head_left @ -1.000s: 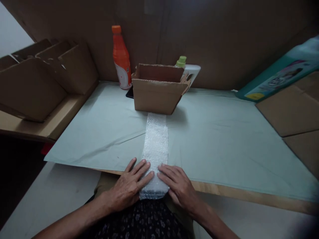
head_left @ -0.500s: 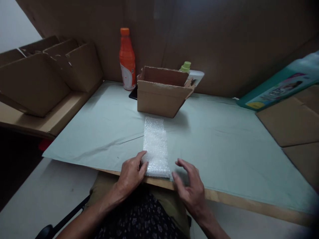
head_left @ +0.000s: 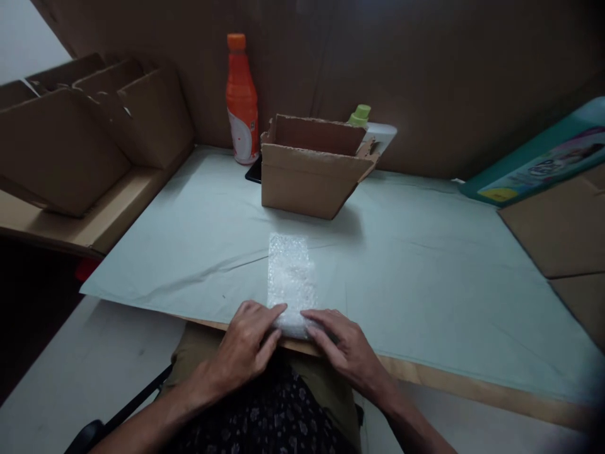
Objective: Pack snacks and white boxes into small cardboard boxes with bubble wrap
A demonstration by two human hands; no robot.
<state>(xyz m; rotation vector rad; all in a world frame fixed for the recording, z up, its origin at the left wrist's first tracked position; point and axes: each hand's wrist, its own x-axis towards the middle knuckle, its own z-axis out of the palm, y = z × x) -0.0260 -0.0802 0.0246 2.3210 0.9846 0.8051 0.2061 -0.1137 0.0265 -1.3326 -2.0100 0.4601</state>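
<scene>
A strip of clear bubble wrap (head_left: 289, 268) lies lengthwise on the pale green cloth, its near end folded thicker at the table's front edge. My left hand (head_left: 248, 337) grips the left side of that near end between thumb and fingers. On the other side, my right hand (head_left: 347, 347) pinches the right edge in the same way. Whether anything lies inside the fold, I cannot make out. Just beyond the strip stands an open cardboard box (head_left: 312, 180) with torn upper edges.
An orange bottle (head_left: 242, 101) stands at the back beside a dark flat object (head_left: 254, 171). Behind the box shows a white bottle with a green cap (head_left: 362, 115). Cardboard compartments (head_left: 61, 145) border the left; a teal jug (head_left: 543, 157) leans at the right by cardboard (head_left: 558, 227).
My right hand has moved left from beside the bubble wrap onto its near end. The wrap's far end has come nearer to me, and the view has shifted slightly.
</scene>
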